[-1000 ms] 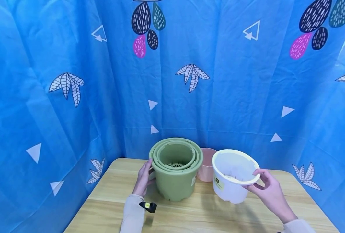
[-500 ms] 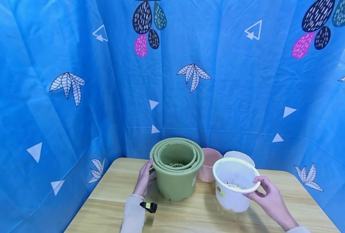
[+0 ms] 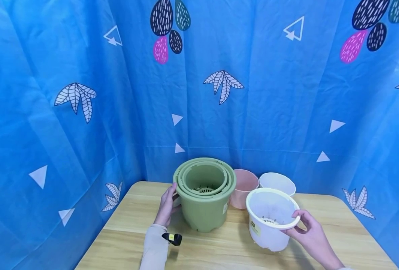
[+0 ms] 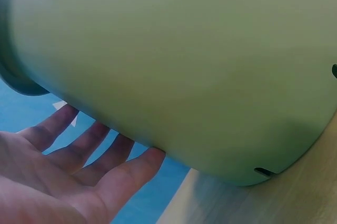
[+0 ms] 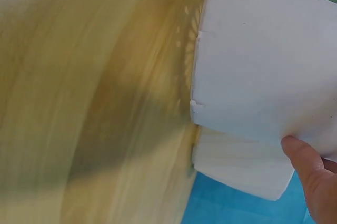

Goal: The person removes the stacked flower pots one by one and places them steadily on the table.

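A large green flowerpot (image 3: 200, 215) stands on the table with smaller green pots (image 3: 204, 174) nested inside it. My left hand (image 3: 166, 206) is at its left side; in the left wrist view the fingertips (image 4: 155, 153) rest against the pot's outer wall. My right hand (image 3: 310, 234) pinches the rim of a white flowerpot (image 3: 270, 240) with slots in its base and a yellowish label on its side. That pot tilts slightly, low over the table. In the right wrist view, the thumb (image 5: 295, 147) lies on its outer wall, the other fingers mostly hidden.
Behind the white flowerpot stand a pink pot (image 3: 243, 182) and another white pot (image 3: 278, 180), partly covered from view. A wooden table (image 3: 216, 251) carries everything. Blue patterned curtains (image 3: 270, 112) hang around its back and sides.
My right hand has brought the white flowerpot down and toward me, uncovering the second white pot and more of the pink one. My left hand keeps its place at the green pot.
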A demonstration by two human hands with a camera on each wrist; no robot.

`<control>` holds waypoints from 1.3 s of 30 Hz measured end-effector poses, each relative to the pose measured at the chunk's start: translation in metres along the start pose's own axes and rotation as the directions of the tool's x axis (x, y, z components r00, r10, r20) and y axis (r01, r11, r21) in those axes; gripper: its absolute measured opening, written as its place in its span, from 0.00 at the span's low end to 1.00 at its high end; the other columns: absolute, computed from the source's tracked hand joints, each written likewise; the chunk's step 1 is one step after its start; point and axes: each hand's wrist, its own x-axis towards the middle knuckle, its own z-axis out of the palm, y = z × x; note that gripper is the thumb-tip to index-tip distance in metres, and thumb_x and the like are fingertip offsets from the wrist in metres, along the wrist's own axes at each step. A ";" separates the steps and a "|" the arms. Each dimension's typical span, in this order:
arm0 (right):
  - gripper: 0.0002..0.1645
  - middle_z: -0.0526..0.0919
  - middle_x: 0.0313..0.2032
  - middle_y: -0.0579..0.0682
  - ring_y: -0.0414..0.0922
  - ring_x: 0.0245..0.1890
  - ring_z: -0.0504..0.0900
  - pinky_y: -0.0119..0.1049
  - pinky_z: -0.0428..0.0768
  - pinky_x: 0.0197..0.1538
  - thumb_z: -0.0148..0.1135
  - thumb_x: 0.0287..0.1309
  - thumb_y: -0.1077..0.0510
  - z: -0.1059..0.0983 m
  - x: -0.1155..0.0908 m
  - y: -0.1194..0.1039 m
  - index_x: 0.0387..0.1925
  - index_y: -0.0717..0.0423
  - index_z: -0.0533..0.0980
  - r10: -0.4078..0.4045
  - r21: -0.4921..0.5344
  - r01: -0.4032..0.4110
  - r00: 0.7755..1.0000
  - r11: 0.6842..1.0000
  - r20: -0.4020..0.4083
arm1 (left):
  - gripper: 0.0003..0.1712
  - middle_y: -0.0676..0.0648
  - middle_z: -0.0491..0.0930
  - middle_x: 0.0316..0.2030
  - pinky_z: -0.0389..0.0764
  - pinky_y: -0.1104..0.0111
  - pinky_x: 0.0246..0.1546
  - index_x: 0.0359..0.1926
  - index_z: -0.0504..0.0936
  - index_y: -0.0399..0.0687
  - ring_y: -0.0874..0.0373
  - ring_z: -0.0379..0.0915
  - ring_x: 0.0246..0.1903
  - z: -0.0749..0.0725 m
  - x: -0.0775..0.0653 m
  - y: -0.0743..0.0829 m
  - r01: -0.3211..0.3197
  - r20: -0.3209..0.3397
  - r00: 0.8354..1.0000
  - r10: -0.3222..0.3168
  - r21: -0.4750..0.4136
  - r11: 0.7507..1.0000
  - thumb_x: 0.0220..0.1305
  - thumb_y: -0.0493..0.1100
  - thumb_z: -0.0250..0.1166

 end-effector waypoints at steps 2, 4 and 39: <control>0.28 0.79 0.54 0.37 0.15 0.56 0.69 0.33 0.89 0.51 0.78 0.55 0.60 0.001 0.000 0.001 0.49 0.64 0.71 0.000 0.010 0.000 1.000 1.000 -0.005 | 0.42 0.36 0.62 0.77 0.71 0.34 0.68 0.76 0.66 0.45 0.32 0.59 0.76 0.000 0.000 0.001 0.002 -0.003 1.000 -0.002 -0.002 1.000 0.77 0.70 0.47; 0.27 0.79 0.53 0.35 0.15 0.55 0.69 0.29 0.88 0.50 0.78 0.55 0.60 0.001 0.000 0.003 0.49 0.64 0.70 -0.007 0.017 0.007 1.000 1.000 -0.012 | 0.43 0.36 0.61 0.77 0.71 0.34 0.68 0.77 0.65 0.46 0.32 0.58 0.76 0.001 0.001 0.002 0.000 -0.003 1.000 0.000 0.001 1.000 0.77 0.71 0.46; 0.28 0.75 0.57 0.41 0.17 0.57 0.69 0.21 0.83 0.51 0.76 0.57 0.63 0.005 -0.007 0.013 0.52 0.66 0.68 -0.033 0.056 0.031 0.999 0.998 0.021 | 0.43 0.37 0.63 0.77 0.71 0.34 0.69 0.76 0.66 0.47 0.34 0.59 0.76 0.000 0.000 0.001 0.011 -0.005 1.000 -0.011 0.009 1.000 0.76 0.71 0.47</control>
